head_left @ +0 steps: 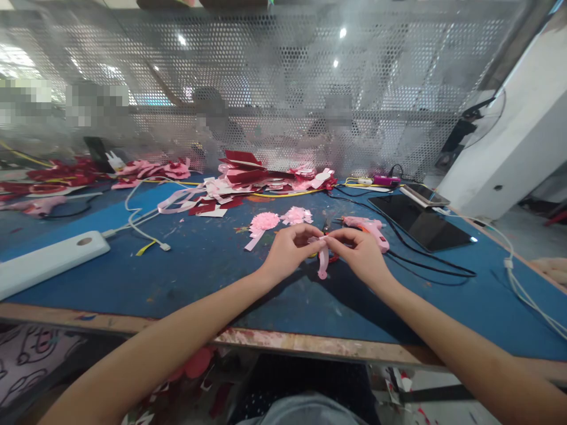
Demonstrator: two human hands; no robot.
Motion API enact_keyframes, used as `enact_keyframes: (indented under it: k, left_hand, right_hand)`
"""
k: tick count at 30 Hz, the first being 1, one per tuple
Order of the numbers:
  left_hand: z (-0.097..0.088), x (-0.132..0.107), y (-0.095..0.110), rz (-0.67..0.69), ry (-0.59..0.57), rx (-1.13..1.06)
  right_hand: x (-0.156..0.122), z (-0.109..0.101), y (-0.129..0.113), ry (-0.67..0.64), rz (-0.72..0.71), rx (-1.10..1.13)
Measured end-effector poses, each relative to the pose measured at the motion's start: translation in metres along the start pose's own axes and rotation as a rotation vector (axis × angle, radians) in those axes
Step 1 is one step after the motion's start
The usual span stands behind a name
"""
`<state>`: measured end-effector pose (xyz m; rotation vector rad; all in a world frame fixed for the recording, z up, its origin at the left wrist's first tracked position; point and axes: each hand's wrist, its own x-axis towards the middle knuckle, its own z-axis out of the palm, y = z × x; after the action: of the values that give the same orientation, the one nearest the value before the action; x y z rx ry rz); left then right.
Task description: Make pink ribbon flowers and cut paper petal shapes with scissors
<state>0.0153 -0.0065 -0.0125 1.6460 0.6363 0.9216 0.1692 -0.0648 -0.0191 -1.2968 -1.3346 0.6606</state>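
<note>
Both hands meet over the middle of the blue table, pinching one pink ribbon [323,260] between them. My left hand [290,248] is closed with thumb and fingertips on the ribbon's upper end. Opposite it, my right hand [359,249] pinches the same end, and the ribbon's tail hangs down below the fingertips. Scissors [327,222] lie just behind and under the hands, partly hidden. A pink glue gun [370,229] rests right behind my right hand. Behind my left hand lie a pink ribbon rosette [264,221] with a tail and a second pink rosette [296,215].
A heap of red and pink ribbon pieces [243,174] lies along the perforated metal screen [283,77]. To the right are a black tablet [420,221], a phone [424,194] and cables. A white power strip [53,262] sits at left. Blurred people show through the screen.
</note>
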Motion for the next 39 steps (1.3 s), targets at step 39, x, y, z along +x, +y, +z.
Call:
enact_keyframes:
  k: [39]
  left_hand:
    - [-0.0052, 0.006, -0.0045, -0.242, 0.067, -0.39]
  right_hand:
    - [0.0047, 0.0027, 0.0089, -0.052, 0.166, 0.169]
